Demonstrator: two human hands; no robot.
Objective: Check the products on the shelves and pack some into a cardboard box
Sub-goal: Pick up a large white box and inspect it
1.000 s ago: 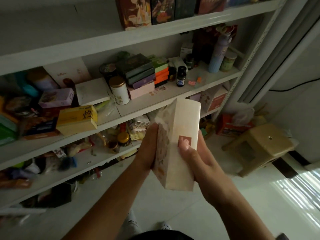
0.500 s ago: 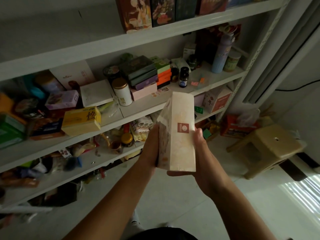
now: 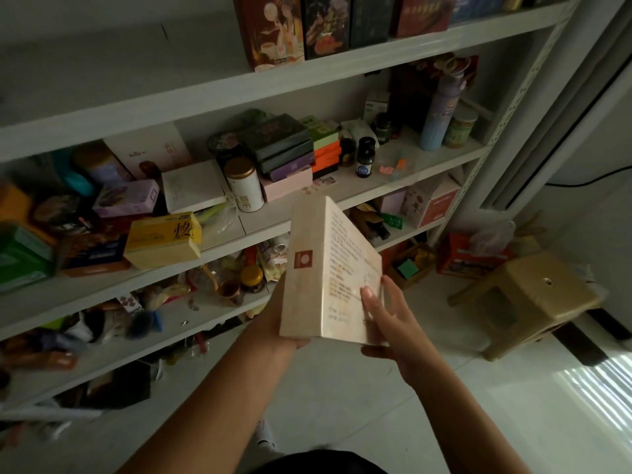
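Observation:
I hold a tall cream product box [image 3: 321,268] upright in front of the shelves, with a small red square label on its narrow side and printed text on its broad face. My left hand [image 3: 273,323] grips it from behind and below, mostly hidden by the box. My right hand [image 3: 390,323] holds the box's lower right edge, fingers spread on the printed face and thumb under the bottom. No cardboard packing box is in view.
White metal shelves [image 3: 342,63] hold several boxes, tins and bottles, among them a yellow box [image 3: 164,241] and a white tin [image 3: 244,188]. A tan plastic stool [image 3: 526,302] stands on the floor at the right, beside a red carton [image 3: 468,254].
The box has turned in my hands: the printed broad face now shows at the right and the red-label side at the left. My right hand shifted to the lower right edge.

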